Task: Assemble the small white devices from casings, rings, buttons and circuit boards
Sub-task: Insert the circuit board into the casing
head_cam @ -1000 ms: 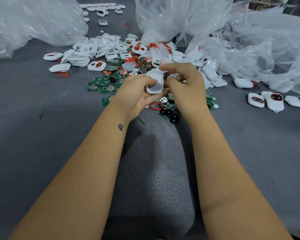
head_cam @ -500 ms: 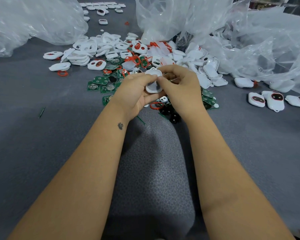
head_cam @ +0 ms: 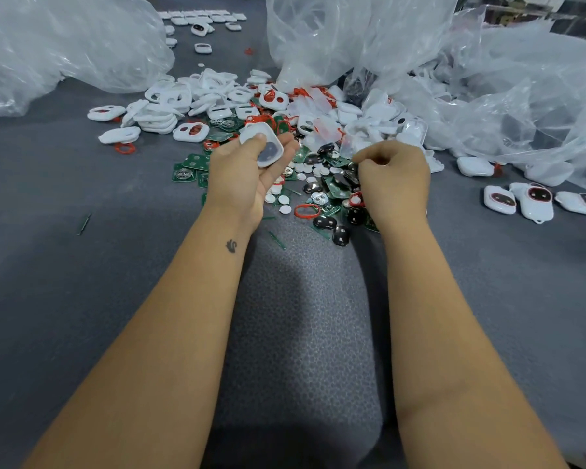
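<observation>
Left hand: the left hand point(head_cam: 247, 170) is palm up at about 11 o'clock from the frame's centre, fingers curled round a white casing point(head_cam: 263, 143), the thumb pressed on its upper face.
Casing: it sits tilted in the palm, a dark oval window showing on its face, raised above the parts heap.
Right hand: the right hand point(head_cam: 391, 179) is at about 1 o'clock, knuckles up and fingers curled in over the heap; whether it has hold of any part cannot be told.
Parts heap: green circuit boards point(head_cam: 185, 172), small white round buttons point(head_cam: 285, 208), black oval pieces point(head_cam: 324, 222) and a red ring point(head_cam: 307, 210) lie scattered between and beyond the two hands.
Loose casings: a pile of white casings point(head_cam: 170, 106) lies at 11 o'clock behind the left hand.
Finished devices: three white devices point(head_cam: 535, 201) with dark, red-edged windows lie side by side at 3 o'clock, well apart from the hands.
Surroundings: clear plastic bags point(head_cam: 420, 45) sit crumpled at 12 to 2 o'clock on the grey tabletop point(head_cam: 82, 299).
</observation>
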`<state>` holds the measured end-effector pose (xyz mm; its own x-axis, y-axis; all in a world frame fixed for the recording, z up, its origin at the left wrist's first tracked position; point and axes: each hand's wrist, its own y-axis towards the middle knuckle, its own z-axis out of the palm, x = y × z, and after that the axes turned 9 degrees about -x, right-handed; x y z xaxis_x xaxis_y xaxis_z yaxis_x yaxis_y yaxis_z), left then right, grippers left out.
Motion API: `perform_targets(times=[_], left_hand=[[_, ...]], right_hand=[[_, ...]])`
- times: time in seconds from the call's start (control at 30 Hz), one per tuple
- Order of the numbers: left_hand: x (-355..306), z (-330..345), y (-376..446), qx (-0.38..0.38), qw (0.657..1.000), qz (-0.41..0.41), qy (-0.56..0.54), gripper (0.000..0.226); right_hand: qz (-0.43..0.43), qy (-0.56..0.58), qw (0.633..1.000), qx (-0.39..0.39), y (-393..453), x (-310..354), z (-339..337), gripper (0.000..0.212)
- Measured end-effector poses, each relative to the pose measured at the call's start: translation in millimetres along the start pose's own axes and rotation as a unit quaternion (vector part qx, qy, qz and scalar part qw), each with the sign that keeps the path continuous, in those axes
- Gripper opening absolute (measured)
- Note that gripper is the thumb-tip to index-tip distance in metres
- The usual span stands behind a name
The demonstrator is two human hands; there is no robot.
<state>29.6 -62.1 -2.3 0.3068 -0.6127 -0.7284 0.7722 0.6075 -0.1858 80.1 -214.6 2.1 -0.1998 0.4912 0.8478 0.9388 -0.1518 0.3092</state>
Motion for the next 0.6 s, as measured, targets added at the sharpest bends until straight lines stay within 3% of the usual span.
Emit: perform_targets(times=[0.13, 0.27, 0.47, 0.6], left_hand=[[-0.6, -0.2, 0.0, -0.003, 1.000, -0.002, 0.013, 0.014], [1.5, 1.2, -0.3, 0.012, 0.999, -0.015, 0.045, 0.013], [3.4, 1.6, -0.5, 0.027, 0.997, -0.028, 0.065, 0.013], [3.4, 1.4, -0.6, 0.026, 0.997, -0.030, 0.061, 0.011]], right_hand=[[-0.057, -0.127, 0.989, 0.058, -6.4, 2.3, 0.6, 0.018], [-0.123, -0.252, 0.956, 0.092, -9.0, 3.2, 4.2, 0.027], [-0.095, -0.213, 0.968, 0.091, -7.5, 1.7, 3.5, 0.012], [-0.103, -0.174, 0.978, 0.056, -6.2, 1.7, 2.9, 0.019]])
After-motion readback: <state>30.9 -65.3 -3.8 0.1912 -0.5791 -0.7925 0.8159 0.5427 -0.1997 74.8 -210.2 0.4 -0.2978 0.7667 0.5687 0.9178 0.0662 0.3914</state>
